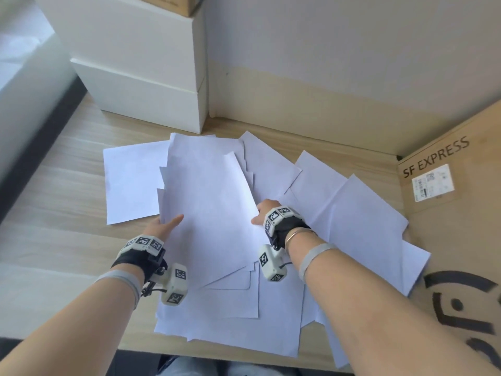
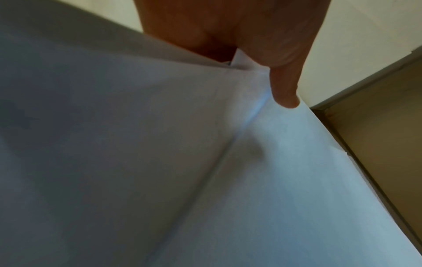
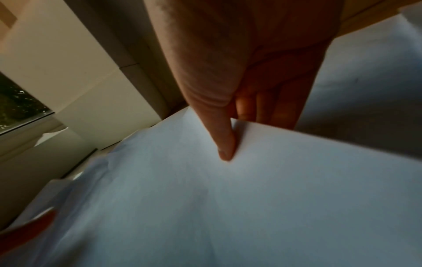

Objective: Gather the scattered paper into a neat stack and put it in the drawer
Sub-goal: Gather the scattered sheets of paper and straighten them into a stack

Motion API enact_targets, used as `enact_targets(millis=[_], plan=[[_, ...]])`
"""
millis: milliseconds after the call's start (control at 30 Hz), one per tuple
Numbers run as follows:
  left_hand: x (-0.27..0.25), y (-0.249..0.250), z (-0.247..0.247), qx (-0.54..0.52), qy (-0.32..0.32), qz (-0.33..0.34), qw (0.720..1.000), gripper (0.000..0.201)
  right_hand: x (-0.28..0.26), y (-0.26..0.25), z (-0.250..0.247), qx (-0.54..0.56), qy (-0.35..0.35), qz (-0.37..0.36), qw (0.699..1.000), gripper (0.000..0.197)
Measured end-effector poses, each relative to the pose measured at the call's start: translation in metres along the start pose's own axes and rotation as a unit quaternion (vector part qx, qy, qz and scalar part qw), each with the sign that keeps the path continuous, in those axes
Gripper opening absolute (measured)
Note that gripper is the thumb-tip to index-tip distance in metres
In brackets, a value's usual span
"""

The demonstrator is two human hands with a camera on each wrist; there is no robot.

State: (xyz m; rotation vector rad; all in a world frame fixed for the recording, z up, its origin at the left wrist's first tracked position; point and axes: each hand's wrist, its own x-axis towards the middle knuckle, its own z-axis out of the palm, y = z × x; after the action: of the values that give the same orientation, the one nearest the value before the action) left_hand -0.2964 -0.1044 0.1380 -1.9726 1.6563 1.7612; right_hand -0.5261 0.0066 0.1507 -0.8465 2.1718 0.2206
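Several white sheets of paper (image 1: 339,202) lie fanned across the wooden desk (image 1: 62,234). A loose bundle of sheets (image 1: 211,213) is held between both hands above the rest. My left hand (image 1: 165,225) grips its left edge, thumb on top (image 2: 285,90), fingers hidden underneath. My right hand (image 1: 264,214) pinches the right edge, thumb (image 3: 224,144) pressed on the top sheet and fingers below. In the wrist views the paper (image 2: 160,162) (image 3: 228,207) fills most of the picture. No drawer is in view.
Stacked white boxes (image 1: 151,77) stand at the back left against the wall. A brown SF EXPRESS carton (image 1: 455,213) stands along the right side, with sheets touching its base. The desk's front edge (image 1: 135,348) lies just below the lowest sheets.
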Motion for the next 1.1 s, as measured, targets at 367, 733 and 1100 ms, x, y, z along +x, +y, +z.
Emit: enact_targets(millis=[367,733,1100], plan=[[0.000,-0.005,0.005,-0.014,0.012,0.005,1.000,0.041,-0.040,0.044,0.019,-0.024,-0.015,0.006,1.000,0.028],[0.007,-0.007,-0.004,-0.018,0.002,0.008,1.000,0.038,-0.043,0.041,0.019,-0.050,-0.023,0.013,0.998,0.024],[0.008,-0.012,-0.029,0.079,-0.034,0.011,0.996,0.043,-0.019,0.007,-0.017,0.030,0.233,-0.030,0.971,0.033]])
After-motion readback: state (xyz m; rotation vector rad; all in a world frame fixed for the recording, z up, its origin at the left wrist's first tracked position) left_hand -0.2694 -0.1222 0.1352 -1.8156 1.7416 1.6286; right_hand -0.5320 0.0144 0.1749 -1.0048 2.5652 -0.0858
